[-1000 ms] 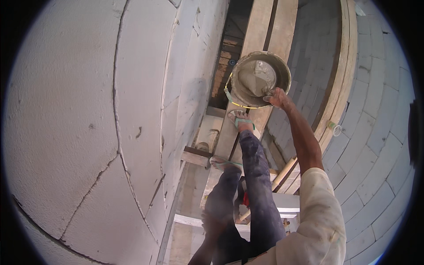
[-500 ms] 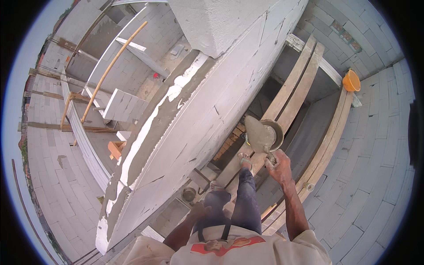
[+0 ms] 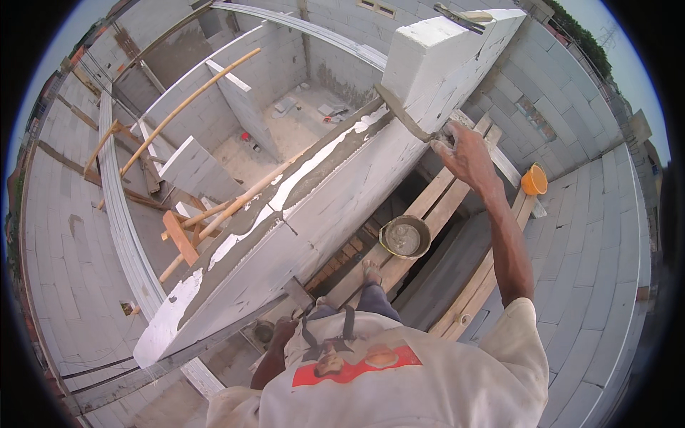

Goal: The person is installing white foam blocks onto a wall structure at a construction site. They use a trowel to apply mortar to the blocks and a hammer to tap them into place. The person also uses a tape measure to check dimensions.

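My right hand [image 3: 460,153] is closed on a trowel's handle; its mortar-covered blade [image 3: 403,114] is at the end of a raised white block [image 3: 407,60], over the wall top [image 3: 237,239], which carries grey mortar with white streaks. Below my hand, a mortar bucket [image 3: 407,239] stands on two wooden planks [image 3: 435,191]. My left hand [image 3: 284,329] is low by my leg at the bottom, partly hidden by my shirt; what its fingers do is unclear.
An orange bucket [image 3: 534,178] sits at the right by another plank [image 3: 477,292]. Wooden poles [image 3: 242,200] lean beyond the wall at left, above lower rooms with block walls. A dark tool [image 3: 460,21] lies atop the raised block. Dark gaps lie beside the planks.
My right hand has lifted the mortar-laden trowel out of the bucket up to the end of the raised block. The view has swung up to show more of the wall and rooms.
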`<act>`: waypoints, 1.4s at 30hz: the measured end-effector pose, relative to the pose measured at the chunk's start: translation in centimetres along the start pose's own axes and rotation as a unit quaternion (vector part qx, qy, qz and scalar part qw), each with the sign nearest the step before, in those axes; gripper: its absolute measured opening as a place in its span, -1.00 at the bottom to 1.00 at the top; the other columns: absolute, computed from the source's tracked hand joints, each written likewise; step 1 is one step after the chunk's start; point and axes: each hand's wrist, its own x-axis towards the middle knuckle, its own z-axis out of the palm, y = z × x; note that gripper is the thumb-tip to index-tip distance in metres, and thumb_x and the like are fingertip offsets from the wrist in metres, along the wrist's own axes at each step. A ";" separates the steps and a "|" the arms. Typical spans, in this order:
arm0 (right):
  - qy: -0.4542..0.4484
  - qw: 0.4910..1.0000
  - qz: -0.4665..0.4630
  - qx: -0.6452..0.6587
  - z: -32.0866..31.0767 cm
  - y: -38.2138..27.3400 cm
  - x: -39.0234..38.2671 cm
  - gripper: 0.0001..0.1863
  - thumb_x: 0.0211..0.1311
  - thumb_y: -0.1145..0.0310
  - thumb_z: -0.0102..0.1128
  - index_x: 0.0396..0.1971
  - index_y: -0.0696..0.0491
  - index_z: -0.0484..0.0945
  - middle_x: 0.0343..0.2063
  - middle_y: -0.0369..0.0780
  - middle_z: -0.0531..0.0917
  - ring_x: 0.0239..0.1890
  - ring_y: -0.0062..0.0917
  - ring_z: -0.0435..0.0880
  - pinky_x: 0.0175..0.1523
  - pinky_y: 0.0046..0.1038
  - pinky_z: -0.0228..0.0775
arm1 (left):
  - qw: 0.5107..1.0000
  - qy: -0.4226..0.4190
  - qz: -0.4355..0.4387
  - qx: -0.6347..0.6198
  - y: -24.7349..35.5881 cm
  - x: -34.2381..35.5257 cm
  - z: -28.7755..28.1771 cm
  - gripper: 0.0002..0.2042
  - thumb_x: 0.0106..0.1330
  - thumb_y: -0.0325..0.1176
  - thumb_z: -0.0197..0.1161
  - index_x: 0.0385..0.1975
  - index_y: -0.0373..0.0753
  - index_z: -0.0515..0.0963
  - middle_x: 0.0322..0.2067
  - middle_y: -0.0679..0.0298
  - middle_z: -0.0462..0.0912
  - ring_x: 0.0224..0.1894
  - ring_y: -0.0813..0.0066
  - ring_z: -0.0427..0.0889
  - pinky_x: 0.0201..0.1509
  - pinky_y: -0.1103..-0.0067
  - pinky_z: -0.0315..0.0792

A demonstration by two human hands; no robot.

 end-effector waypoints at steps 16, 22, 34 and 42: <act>-0.081 0.990 0.079 0.082 -8.2 -0.6 7.8 -0.70 0.24 0.28 0.27 -0.35 0.28 0.67 -0.60 -0.20 0.63 -0.65 -0.54 0.63 -0.52 -0.46 0.49 | 0.981 0.062 0.038 -0.178 -8.2 -2.7 5.6 -0.65 0.22 -0.10 0.34 -0.63 -0.24 0.53 -0.61 0.27 0.52 -0.49 0.48 0.52 -0.37 0.44 0.40; -0.093 0.985 0.074 0.123 -11.4 1.0 9.5 -0.71 0.27 0.26 0.27 -0.39 0.24 0.65 -0.56 -0.23 0.63 -0.63 -0.60 0.60 -0.51 -0.51 0.41 | 0.971 0.083 0.072 -0.214 -5.9 -0.6 4.6 -0.61 0.22 -0.08 0.37 -0.70 -0.23 0.50 -0.67 0.34 0.46 -0.54 0.55 0.47 -0.41 0.46 0.37; -0.070 0.973 -0.001 0.219 -6.5 7.4 10.0 -0.56 0.31 -0.10 0.28 -0.37 0.04 0.65 -0.55 -0.32 0.61 -0.58 -0.74 0.51 -0.49 -0.63 0.39 | 0.971 0.042 0.004 -0.235 -1.3 -2.7 0.7 -0.65 0.27 -0.08 0.34 -0.59 -0.22 0.53 -0.65 0.38 0.44 -0.55 0.60 0.41 -0.45 0.45 0.31; 0.000 0.826 0.233 0.513 3.8 15.6 -7.7 -0.72 0.34 0.18 0.31 -0.27 0.08 0.48 -0.51 -0.31 0.57 -0.67 -0.76 0.43 -0.59 -0.65 0.23 | 0.981 0.011 -0.062 -0.185 5.1 -6.4 -2.8 -0.66 0.33 -0.12 0.27 -0.21 -0.33 0.69 -0.53 0.25 0.61 -0.48 0.53 0.54 -0.41 0.45 0.40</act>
